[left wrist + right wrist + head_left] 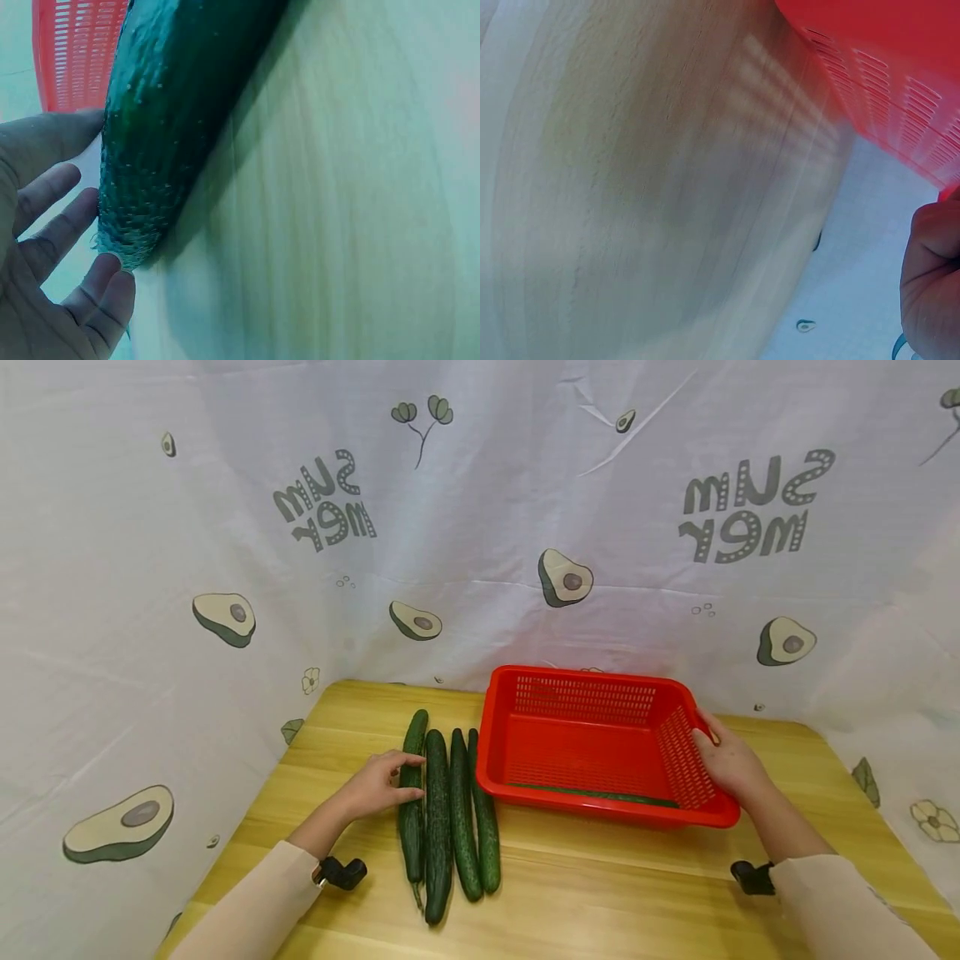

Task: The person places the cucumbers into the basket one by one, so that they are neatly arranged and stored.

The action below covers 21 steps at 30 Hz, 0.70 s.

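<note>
4 dark green cucumbers (438, 827) lie side by side, lengthwise, on the wood-grained worktop (600, 893), just left of a red slotted basket (585, 807); a 5th cucumber (615, 796) lies inside the basket along its near wall, mostly hidden by the rim. The 2 hands are well apart. The left hand (378, 787) is at the leftmost cucumber (412, 852), thumb and fingers parted and gently bent across it; in the left wrist view the thumb meets the skin of a cucumber and the fingertips are near its end, without a firm hold. The right hand (727, 764) is clamped on the basket's right end, with the thumb at the rim. 2 pale sleeves (255, 902) cover the forearms, and a black device (345, 872) is at each wrist. Behind the worktop hangs a white cloth (487, 510) printed with avocado halves, flowers and mirrored lettering.
</note>
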### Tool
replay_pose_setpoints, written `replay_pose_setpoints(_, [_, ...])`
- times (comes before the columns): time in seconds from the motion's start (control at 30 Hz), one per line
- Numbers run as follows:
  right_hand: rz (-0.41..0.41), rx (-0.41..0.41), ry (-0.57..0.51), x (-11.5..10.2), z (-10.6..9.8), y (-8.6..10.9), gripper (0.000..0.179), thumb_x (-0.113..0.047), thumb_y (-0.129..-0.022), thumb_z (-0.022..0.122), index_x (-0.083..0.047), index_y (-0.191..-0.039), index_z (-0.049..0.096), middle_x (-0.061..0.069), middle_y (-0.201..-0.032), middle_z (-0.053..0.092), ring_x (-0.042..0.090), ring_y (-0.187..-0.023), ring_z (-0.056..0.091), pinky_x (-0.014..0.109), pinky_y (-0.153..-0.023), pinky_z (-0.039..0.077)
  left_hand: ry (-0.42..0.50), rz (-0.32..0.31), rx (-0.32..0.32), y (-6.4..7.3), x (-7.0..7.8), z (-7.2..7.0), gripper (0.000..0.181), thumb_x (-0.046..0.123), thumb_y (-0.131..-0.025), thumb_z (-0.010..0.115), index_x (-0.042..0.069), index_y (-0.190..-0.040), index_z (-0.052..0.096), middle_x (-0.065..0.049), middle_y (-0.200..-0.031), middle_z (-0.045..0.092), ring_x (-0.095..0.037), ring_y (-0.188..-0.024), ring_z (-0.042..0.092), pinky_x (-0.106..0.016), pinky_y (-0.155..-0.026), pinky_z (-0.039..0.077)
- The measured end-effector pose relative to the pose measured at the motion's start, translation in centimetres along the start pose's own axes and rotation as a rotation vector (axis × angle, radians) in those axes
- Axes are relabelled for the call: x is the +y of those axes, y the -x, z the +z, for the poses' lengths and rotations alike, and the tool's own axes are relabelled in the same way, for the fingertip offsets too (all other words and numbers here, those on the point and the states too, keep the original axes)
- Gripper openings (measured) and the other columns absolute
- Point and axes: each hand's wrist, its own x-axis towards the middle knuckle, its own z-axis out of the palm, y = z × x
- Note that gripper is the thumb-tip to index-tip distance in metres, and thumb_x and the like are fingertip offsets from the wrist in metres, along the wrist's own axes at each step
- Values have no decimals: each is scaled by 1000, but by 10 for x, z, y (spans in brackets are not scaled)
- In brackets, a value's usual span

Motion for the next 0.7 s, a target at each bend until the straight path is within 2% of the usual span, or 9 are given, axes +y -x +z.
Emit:
replay_pose_setpoints(0.13, [-5, 3, -8, 0, 0, 0, 70, -48, -111, 20, -8, -164, -1, 45, -155, 22, 66, -134, 33, 75, -103, 39, -9, -4, 22, 3, -2, 0, 52, 24, -97, 72, 11, -145, 56, -15, -145, 57, -43, -129, 56, -57, -103, 50])
replay_pose_setpoints(0.23, [-1, 0, -16, 0, -1, 1, 69, -47, -111, 20, -8, -164, -2, 46, -154, 23, 65, -131, 37, 73, -100, 43, -20, -22, 58, 6, -1, 0, 54, 29, -96, 73, 10, -144, 58, -14, -142, 59, -42, -126, 58, -56, -102, 51])
replay_pose_setpoints(0.4, [0, 1, -19, 1, -1, 1, 68, -45, -111, 20, -9, -163, -3, 46, -153, 26, 61, -125, 46, 66, -94, 51, -97, -77, 121, 9, 5, 5, 65, 38, -89, 80, 10, -143, 58, -12, -137, 59, -38, -123, 58, -56, -100, 51])
replay_pose_setpoints(0.53, [5, -1, -25, 2, 0, 1, 68, -46, -111, 22, -9, -163, -3, 45, -153, 26, 57, -122, 49, 62, -92, 54, -142, -104, 167, 11, 7, 10, 68, 34, -86, 83, 8, -144, 57, -14, -137, 57, -39, -127, 55, -57, -104, 49])
replay_pose_setpoints(0.6, [9, -2, -25, 2, 1, 1, 68, -46, -111, 22, -10, -163, -3, 45, -153, 25, 58, -123, 48, 63, -93, 53, -120, -120, 180, 13, 7, 12, 69, 27, -88, 82, 7, -147, 53, -17, -139, 54, -37, -122, 57, -55, -100, 51])
replay_pose_setpoints(0.7, [9, -3, -28, 2, 0, 1, 68, -47, -111, 21, -10, -163, -3, 45, -154, 24, 61, -126, 45, 66, -96, 51, -35, -159, 190, 15, 7, 15, 73, 18, -90, 76, 5, -153, 43, -24, -144, 44, -31, -108, 57, -47, -86, 52])
